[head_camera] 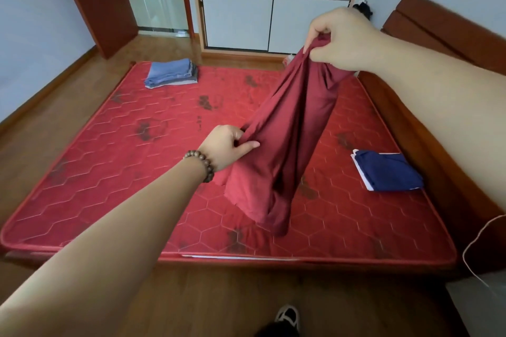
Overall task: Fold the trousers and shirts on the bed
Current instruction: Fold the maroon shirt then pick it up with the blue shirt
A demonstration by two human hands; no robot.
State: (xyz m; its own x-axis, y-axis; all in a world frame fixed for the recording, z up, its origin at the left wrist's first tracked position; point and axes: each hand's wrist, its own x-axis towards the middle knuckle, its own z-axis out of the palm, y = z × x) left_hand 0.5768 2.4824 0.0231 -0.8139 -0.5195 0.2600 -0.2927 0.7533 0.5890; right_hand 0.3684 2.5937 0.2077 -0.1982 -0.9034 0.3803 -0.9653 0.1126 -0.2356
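Nearest me, below my forearms, my black-and-white shoe point(287, 316) stands on the wooden floor point(219, 301) at the foot edge of the bed point(82, 216). My left hand point(227, 146), a bead bracelet point(201, 164) at its wrist, pinches a fold of the dark red garment point(276, 145) between thumb and curled fingers. My right hand point(342, 38), raised higher and farther out, grips the garment's bunched top edge. The garment hangs between the two grips: its long axis runs from my right hand down and toward me, slanting leftward, and its lower end touches the red mattress just below my left hand. Whether it is a shirt or trousers I cannot tell. To the right of my left hand, under my right forearm, lies a folded navy garment point(388, 172) near the mattress's right edge, well apart from the hanging cloth. Far beyond my left hand, at the far left corner, sits a stack of folded blue-grey clothes point(172, 72). Past the bed: wardrobe point(273, 8), open door point(95, 0).
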